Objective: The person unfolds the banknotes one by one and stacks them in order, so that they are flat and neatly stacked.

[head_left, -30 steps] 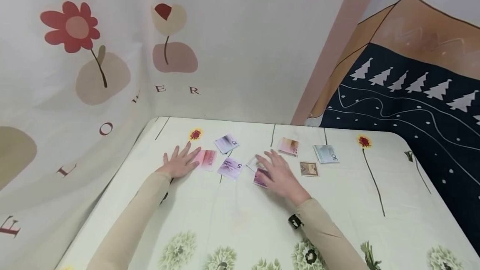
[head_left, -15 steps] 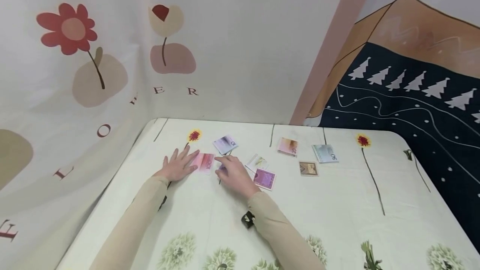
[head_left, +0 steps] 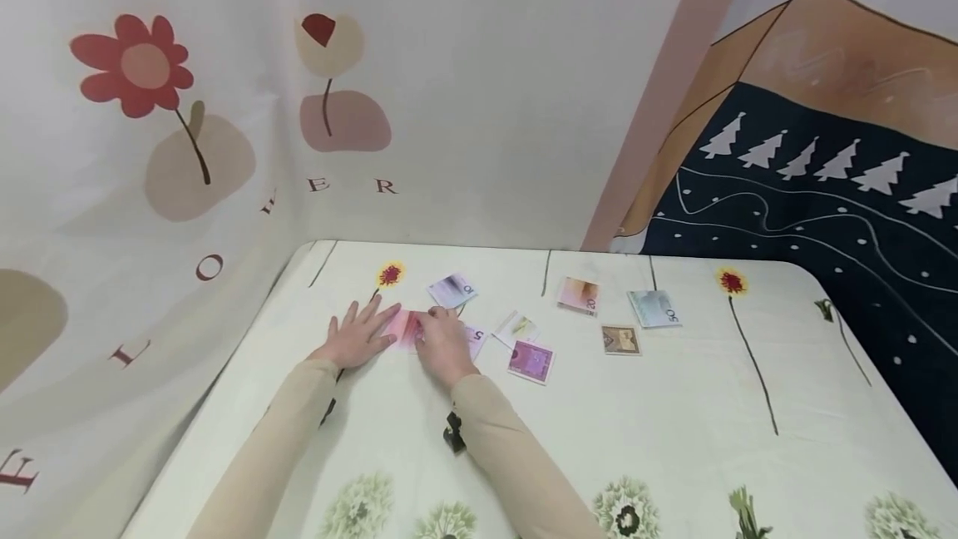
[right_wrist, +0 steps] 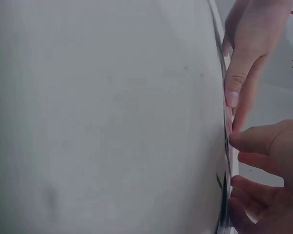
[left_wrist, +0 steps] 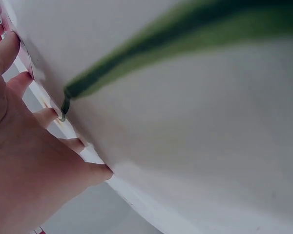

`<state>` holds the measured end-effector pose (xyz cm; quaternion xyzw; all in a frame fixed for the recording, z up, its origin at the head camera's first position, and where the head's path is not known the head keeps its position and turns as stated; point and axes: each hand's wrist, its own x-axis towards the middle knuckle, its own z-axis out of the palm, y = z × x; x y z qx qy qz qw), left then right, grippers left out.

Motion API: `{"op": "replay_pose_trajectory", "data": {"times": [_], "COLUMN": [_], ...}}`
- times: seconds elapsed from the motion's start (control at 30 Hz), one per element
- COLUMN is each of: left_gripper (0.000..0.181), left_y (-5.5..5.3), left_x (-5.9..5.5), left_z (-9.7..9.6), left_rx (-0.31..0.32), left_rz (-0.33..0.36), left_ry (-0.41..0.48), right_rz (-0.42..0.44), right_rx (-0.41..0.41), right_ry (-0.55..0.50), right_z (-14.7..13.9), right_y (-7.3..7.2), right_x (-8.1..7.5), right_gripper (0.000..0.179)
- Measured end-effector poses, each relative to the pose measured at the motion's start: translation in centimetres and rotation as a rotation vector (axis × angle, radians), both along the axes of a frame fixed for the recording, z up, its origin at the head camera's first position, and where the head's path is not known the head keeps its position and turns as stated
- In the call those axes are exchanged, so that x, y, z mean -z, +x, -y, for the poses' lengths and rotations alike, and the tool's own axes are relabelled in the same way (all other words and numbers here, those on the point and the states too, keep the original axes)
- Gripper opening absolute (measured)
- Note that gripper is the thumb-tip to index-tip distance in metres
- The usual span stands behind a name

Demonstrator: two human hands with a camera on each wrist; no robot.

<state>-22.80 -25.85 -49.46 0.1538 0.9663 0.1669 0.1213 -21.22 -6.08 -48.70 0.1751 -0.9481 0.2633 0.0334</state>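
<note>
A red banknote (head_left: 404,328) marked 100 in the earlier frames lies on the table between both hands in the head view. My left hand (head_left: 355,339) rests with spread fingers, thumb and fingertips at the note's left side. My right hand (head_left: 445,346) covers the note's right end, its bent fingertips down on it. Partly hidden beside that hand is a purple 5 note (head_left: 475,340); a violet 10 note (head_left: 452,290) lies just beyond. From the right wrist, the right thumb (right_wrist: 254,139) and fingers touch the surface some way apart, facing the left hand (right_wrist: 249,48).
To the right lie a pale note (head_left: 515,328), a purple note (head_left: 531,362), an orange 20 note (head_left: 579,295), a small brown note (head_left: 621,340) and a blue-green 50 note (head_left: 655,309). A printed curtain (head_left: 479,106) hangs behind the flower-patterned table (head_left: 674,414).
My right hand has moved left from the purple and pale notes, passed over the 5 note and come down on the red note's right end. The left hand stays about where it was.
</note>
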Motion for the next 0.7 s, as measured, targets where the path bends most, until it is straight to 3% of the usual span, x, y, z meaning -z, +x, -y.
{"op": "replay_pose_trajectory", "data": {"times": [0.1,0.23,0.43,0.7], "left_gripper": [0.065,0.062,0.057,0.053], "left_y": [-0.2,0.0,0.5,0.7], "left_x": [0.1,-0.7,-1.7,-1.2], "left_z": [-0.2,-0.7,-1.1,-0.7], "left_rx": [0.003,0.0,-0.002,0.032], "left_rz": [0.004,-0.001,-0.021,-0.037], "left_ry": [-0.009,-0.006,0.01,0.097], "right_rz": [0.022,0.073,0.106,0.158], "right_rx": [0.048,0.071,0.042,-0.036], "right_ry": [-0.008,-0.082,-0.168,-0.335], "right_z": [-0.1,-0.3,-0.8,-1.5], "right_y": [-0.2,-0.5,-0.8,-0.9], "right_x": [-0.1,-0.1,0.1,0.6], "right_gripper": [0.041,0.042,0.029,0.027]}}
